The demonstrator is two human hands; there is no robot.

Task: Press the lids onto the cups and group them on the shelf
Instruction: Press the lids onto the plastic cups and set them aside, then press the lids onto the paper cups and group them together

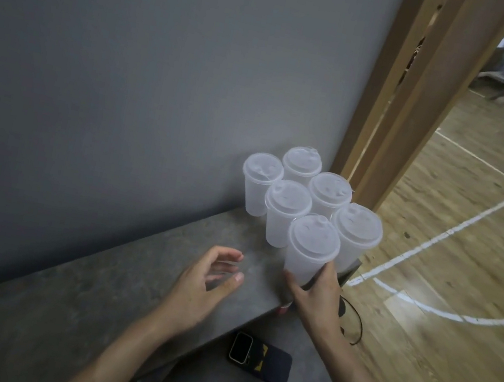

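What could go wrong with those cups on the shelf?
1. The right hand grips the nearest cup low on its body, so it could tip into the neighbouring cups.
2. The rightmost cup stands near the end of the shelf; a nudge might knock it off.
3. A cup falling off the front could hit the phone below.

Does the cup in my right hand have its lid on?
On: a lid covers the rim of the cup the right hand grips.
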